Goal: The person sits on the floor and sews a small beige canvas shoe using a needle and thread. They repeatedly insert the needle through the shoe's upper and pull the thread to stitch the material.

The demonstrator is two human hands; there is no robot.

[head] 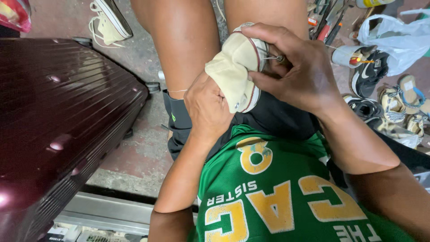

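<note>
Canvas, cream and soft, makes up the sneaker (236, 67) held over the person's lap between the knees in the head view. Left hand (207, 107) is closed around the shoe's upper from below, bunching the cloth. Right hand (299, 67) pinches a thin metal needle tool (274, 57) against the rubber sole edge. The shoe looks light and floppy in the canvas, stiffer along the sole rim, so the sole seems the firmer place to hold. A maroon suitcase (58, 121) stands on the left; other shoes (389, 105) lie on the floor to the right.
</note>
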